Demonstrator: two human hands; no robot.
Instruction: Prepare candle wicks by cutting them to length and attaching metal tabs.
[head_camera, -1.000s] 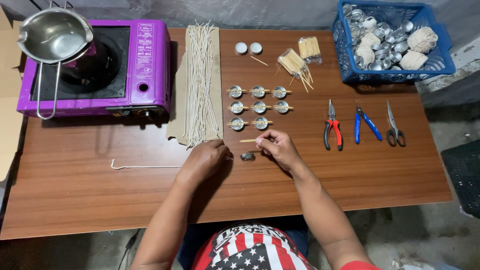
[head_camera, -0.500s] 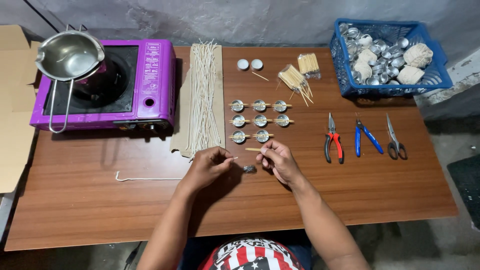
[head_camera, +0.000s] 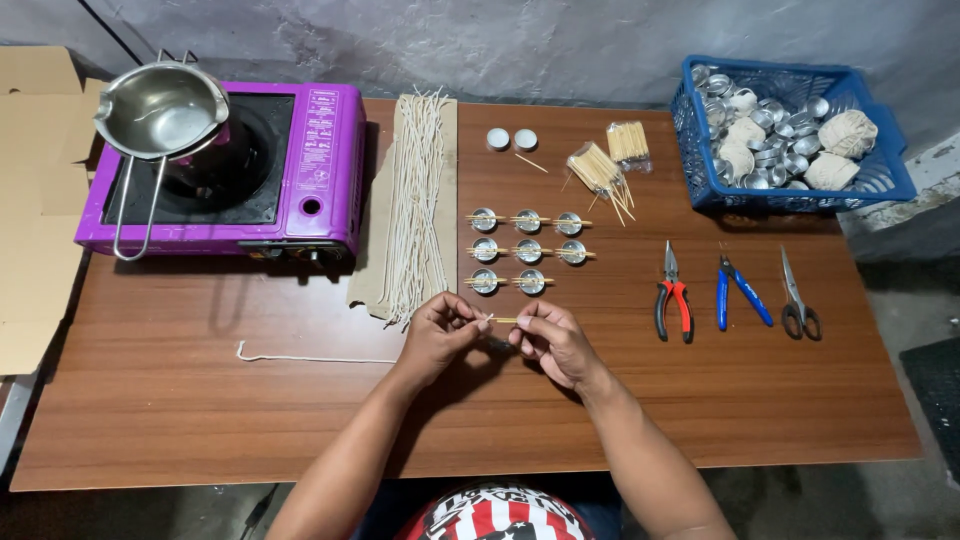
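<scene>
A thin wooden stick (head_camera: 503, 320) sits pinched between both hands just above the tabletop (head_camera: 200, 400), near its front middle. The left hand (head_camera: 437, 335) closes its fingers on a short pale wick (head_camera: 484, 322) at the stick's left end; the right hand (head_camera: 553, 340) grips the stick's right end with thumb and forefinger. A small metal cup under the hands is mostly hidden. Just beyond lie rows of cups (head_camera: 528, 251) with sticks across them, and a wick bundle (head_camera: 415, 200) to their left. Pliers (head_camera: 672, 295), cutters (head_camera: 735, 292) and scissors (head_camera: 797, 300) lie to the right, well apart. A purple stove (head_camera: 320, 170) carries a steel pot (head_camera: 160, 110); a blue basket (head_camera: 700, 175) stands far right.
</scene>
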